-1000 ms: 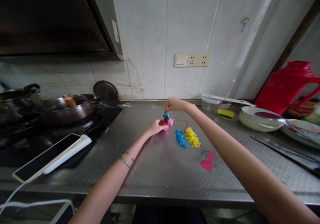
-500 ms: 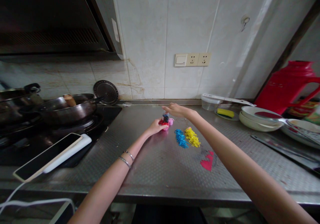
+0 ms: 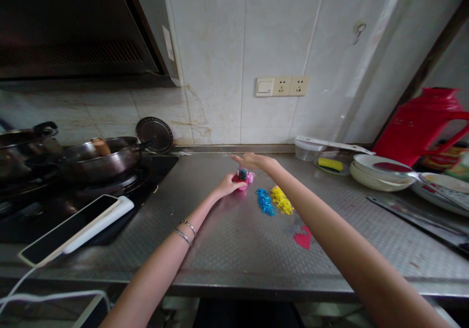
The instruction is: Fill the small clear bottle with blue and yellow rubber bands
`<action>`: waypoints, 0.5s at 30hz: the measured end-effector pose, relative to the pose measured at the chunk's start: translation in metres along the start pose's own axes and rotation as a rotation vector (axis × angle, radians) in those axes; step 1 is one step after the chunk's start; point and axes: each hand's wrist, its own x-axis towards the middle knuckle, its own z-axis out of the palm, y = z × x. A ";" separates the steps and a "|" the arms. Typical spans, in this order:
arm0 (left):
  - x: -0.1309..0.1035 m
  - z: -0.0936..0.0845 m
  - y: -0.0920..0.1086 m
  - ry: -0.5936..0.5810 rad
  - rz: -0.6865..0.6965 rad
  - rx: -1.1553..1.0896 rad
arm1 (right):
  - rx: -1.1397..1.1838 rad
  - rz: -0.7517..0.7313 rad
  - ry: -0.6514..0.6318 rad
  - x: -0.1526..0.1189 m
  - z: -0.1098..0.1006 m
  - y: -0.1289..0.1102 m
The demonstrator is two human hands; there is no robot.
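My left hand [image 3: 227, 186] is wrapped around a small pink and red toy [image 3: 242, 186] that stands on the metal counter, with a dark blue part [image 3: 242, 173] showing at its top. Just above the toy, my right hand [image 3: 252, 160] is held flat, fingers stretched to the left; whether its palm touches the top I cannot tell. To the right of the toy lie a heap of short blue strands [image 3: 265, 202] and a heap of yellow strands [image 3: 282, 201]. Nearer to me, partly behind my right forearm, is a flat, ragged red piece [image 3: 303, 238].
Pans [image 3: 98, 159] sit on the stove at left, with a phone [image 3: 69, 228] on a white block before them. At right are a yellow sponge [image 3: 330, 164], a clear tub [image 3: 308, 149], stacked bowls [image 3: 381, 174], a knife-like blade [image 3: 414, 215] and a red thermos [image 3: 421, 127].
My right hand has shifted left across the top of the toy, and its forearm now covers more of the red piece. My left hand keeps its hold in the same place.
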 end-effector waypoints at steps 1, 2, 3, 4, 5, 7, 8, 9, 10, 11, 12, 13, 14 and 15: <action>0.000 0.000 0.000 -0.001 0.007 -0.003 | 0.020 0.020 -0.024 -0.002 -0.002 0.000; 0.000 0.000 0.000 -0.001 0.013 -0.002 | 0.049 0.034 -0.032 -0.004 -0.005 -0.001; 0.000 0.000 0.000 -0.001 0.018 0.001 | 0.085 0.042 -0.025 -0.006 -0.008 -0.001; 0.000 0.000 0.000 0.000 0.022 0.005 | 0.125 0.039 -0.002 -0.009 -0.012 -0.001; 0.000 0.000 0.000 -0.001 0.027 0.009 | 0.162 0.035 0.027 -0.013 -0.016 -0.001; 0.000 -0.001 -0.001 -0.007 0.033 0.011 | 0.207 0.030 0.098 -0.020 -0.023 0.001; 0.000 -0.001 -0.002 -0.011 0.036 0.011 | 0.211 0.030 0.134 -0.025 -0.027 0.004; 0.000 0.000 -0.003 -0.013 0.039 0.012 | 0.208 0.033 0.167 -0.030 -0.029 0.007; 0.001 0.000 -0.005 -0.015 0.040 0.015 | 0.201 0.039 0.197 -0.035 -0.031 0.012; 0.002 0.000 -0.007 -0.015 0.041 0.018 | 0.197 0.047 0.218 -0.040 -0.031 0.017; 0.002 0.000 -0.008 -0.013 0.041 0.018 | 0.198 0.055 0.223 -0.046 -0.029 0.022; 0.003 0.000 -0.009 -0.010 0.041 0.014 | 0.202 0.064 0.211 -0.052 -0.026 0.028; 0.003 0.000 -0.010 -0.007 0.042 0.007 | 0.207 0.071 0.175 -0.058 -0.021 0.034; 0.003 0.001 -0.011 -0.005 0.041 -0.005 | 0.205 0.083 0.122 -0.064 -0.014 0.039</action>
